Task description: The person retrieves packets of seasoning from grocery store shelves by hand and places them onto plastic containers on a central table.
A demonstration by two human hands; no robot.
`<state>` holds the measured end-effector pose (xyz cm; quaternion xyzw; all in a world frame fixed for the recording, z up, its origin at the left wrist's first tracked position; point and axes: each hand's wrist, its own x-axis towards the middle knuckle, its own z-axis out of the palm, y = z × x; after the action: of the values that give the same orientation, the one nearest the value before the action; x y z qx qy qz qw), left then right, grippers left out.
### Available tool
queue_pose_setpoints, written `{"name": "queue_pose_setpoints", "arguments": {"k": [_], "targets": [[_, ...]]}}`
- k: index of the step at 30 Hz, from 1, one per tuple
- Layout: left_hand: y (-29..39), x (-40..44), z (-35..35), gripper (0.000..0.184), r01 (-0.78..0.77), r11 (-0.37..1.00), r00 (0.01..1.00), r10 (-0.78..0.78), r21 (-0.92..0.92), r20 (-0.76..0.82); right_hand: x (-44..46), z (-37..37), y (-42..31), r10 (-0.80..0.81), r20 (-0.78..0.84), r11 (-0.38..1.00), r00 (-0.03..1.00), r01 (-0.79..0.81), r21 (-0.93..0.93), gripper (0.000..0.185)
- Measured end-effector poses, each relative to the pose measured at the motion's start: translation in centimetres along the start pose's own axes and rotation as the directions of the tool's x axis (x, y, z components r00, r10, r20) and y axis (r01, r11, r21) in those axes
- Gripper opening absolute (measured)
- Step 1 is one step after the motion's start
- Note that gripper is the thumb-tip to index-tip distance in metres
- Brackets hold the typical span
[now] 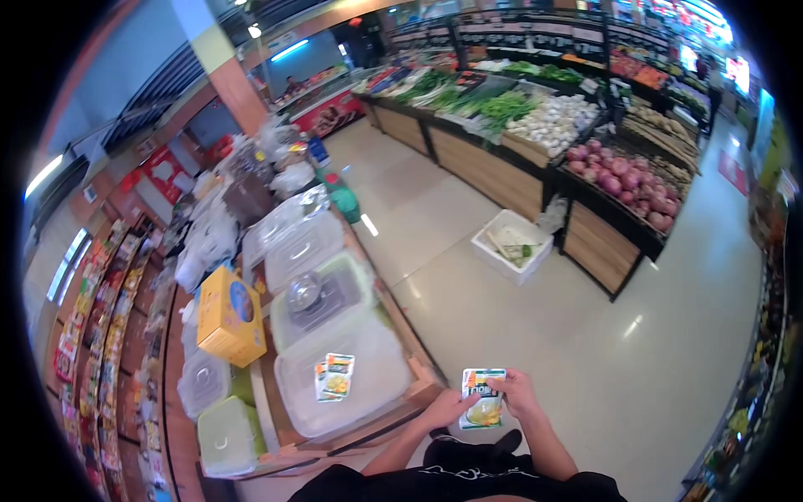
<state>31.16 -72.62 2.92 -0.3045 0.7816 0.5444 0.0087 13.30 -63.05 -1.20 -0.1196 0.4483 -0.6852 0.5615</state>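
Note:
Both my hands hold a flat, printed food packet [483, 412] in front of my body, over the floor. My left hand [447, 408] is closed on its left edge, and my right hand [514, 391] grips its upper right side with the thumb on the front. The packet's print has dark lettering above a picture of yellow food. To the left, similar packets [337, 382] lie overlapping on the translucent lid of a large plastic bin [305, 410]. Neither hand touches those.
The bin sits in a wooden-framed display [422, 389] with more lidded bins and a yellow box [232, 316]. A white foam box [512, 266] stands on the floor ahead. Beyond it are vegetable stands with onions [623, 180] and garlic [556, 121]. Packed shelves [92, 335] line the left.

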Motion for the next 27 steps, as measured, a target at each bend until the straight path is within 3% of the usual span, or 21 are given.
{"name": "queue_pose_setpoints", "arguments": {"k": [3, 7, 8, 10, 17, 22, 25, 27], "targets": [[2.4, 2.0, 3.6, 0.051, -0.047, 0.996, 0.997, 0.051, -0.07, 0.056, -4.0, -4.3, -2.3, 0.073, -0.056, 0.997, 0.996, -0.075, -0.022, 0.017], [8.3, 4.8, 7.8, 0.057, -0.194, 0.968, 0.934, 0.133, 0.159, 0.331, -11.0, -11.0, -3.5, -0.018, -0.14, 0.971, 0.99, -0.016, -0.237, 0.029], [7.1, 6.1, 9.1, 0.059, -0.232, 0.946, 0.921, 0.139, 0.226, 0.365, -11.9, -12.1, -3.3, -0.055, -0.17, 0.962, 0.984, 0.006, -0.274, 0.031], [8.3, 6.1, 10.6, 0.059, -0.224, 0.966, 0.901, 0.154, 0.132, 0.405, -13.7, -13.2, -3.0, -0.105, -0.251, 0.936, 0.962, 0.01, -0.352, 0.036], [10.1, 6.9, 14.0, 0.055, -0.056, 0.984, 0.844, 0.137, -0.169, 0.519, -17.1, -14.7, -2.4, -0.154, -0.369, 0.972, 0.916, 0.074, -0.223, 0.033], [9.4, 8.7, 16.3, 0.056, 0.073, 0.942, 0.821, 0.13, -0.328, 0.556, -16.4, -16.9, -2.9, -0.226, -0.368, 0.973, 0.902, 0.192, -0.127, 0.03], [9.2, 10.5, 16.8, 0.055, 0.09, 0.951, 0.799, 0.108, -0.296, 0.591, -15.9, -16.9, -5.2, -0.247, -0.369, 0.967, 0.896, 0.206, -0.147, 0.03], [10.1, 12.1, 17.0, 0.054, -0.01, 0.952, 0.837, 0.176, -0.307, 0.518, -15.6, -15.5, -8.4, -0.255, -0.381, 0.966, 0.889, 0.221, -0.131, 0.03]]}}
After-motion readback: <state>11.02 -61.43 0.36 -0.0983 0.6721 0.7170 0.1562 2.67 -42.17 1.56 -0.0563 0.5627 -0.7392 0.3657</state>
